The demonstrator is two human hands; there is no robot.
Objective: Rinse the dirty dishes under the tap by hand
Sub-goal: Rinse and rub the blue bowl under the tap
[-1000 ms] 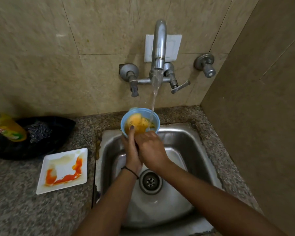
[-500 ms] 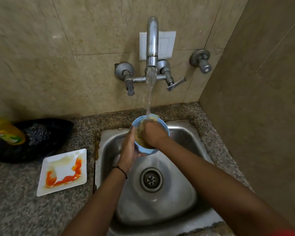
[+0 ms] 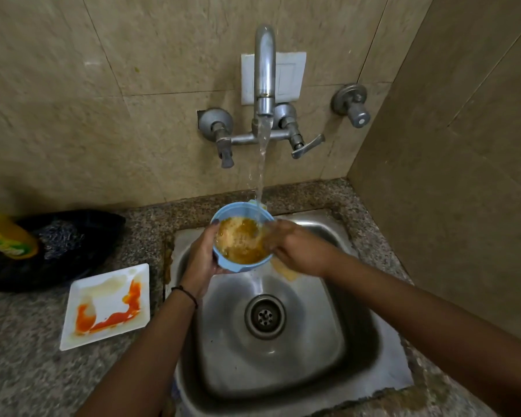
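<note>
While water runs, one bowl (image 3: pixel 242 240), one plate (image 3: pixel 109 305), perhaps soapy

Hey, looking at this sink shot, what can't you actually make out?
All in the head view:
- Right hand: fingers motion-blurred at the blue bowl, so their contact is unclear.
- Bowl's floor: hidden under orange residue and water.
- Yellow bottle: cut off by the left edge, label unreadable.
- Contents of the black dish: too dark to identify.
- Left hand: palm hidden behind the bowl.
</note>
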